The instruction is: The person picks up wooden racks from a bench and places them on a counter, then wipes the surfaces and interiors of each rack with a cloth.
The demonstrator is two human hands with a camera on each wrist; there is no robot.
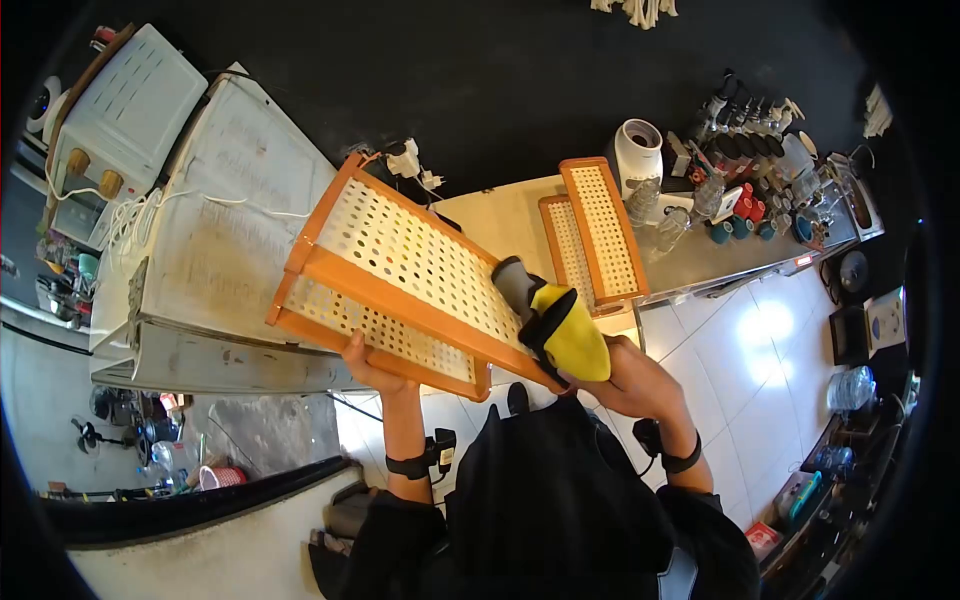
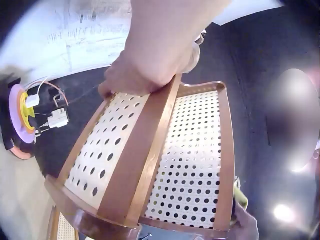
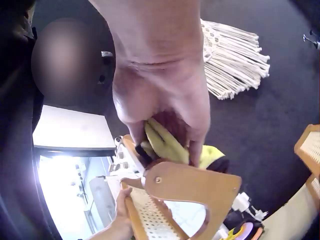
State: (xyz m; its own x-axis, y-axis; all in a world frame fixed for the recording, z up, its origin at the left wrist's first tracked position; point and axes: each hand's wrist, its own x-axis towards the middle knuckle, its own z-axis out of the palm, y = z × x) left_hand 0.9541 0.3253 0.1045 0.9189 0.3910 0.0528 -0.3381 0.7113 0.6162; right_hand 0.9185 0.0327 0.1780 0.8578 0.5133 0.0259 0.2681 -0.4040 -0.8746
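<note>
A two-tier wooden shelf rack (image 1: 405, 245) with orange-brown edges and perforated white panels is held up, tilted, in front of the body. My left hand (image 1: 377, 369) grips the edge of its lower tier; in the left wrist view, the fingers (image 2: 131, 75) lie over that tier's panel. My right hand (image 1: 637, 381) holds a bunched yellow, black and grey cloth (image 1: 578, 340) against the rack's right end. Seen from the right wrist, the cloth (image 3: 167, 145) is bunched under the palm, right at the curved wooden end piece (image 3: 192, 185).
A similar rack (image 1: 603, 225) stands on the counter behind. Right of it are a white grinder-like appliance (image 1: 638, 155), glass jars and cups. To the left, a white toaster oven (image 1: 135, 110) sits beside a large white cabinet (image 1: 225, 190). Plugs and cords (image 1: 405, 160) lie near the dark wall.
</note>
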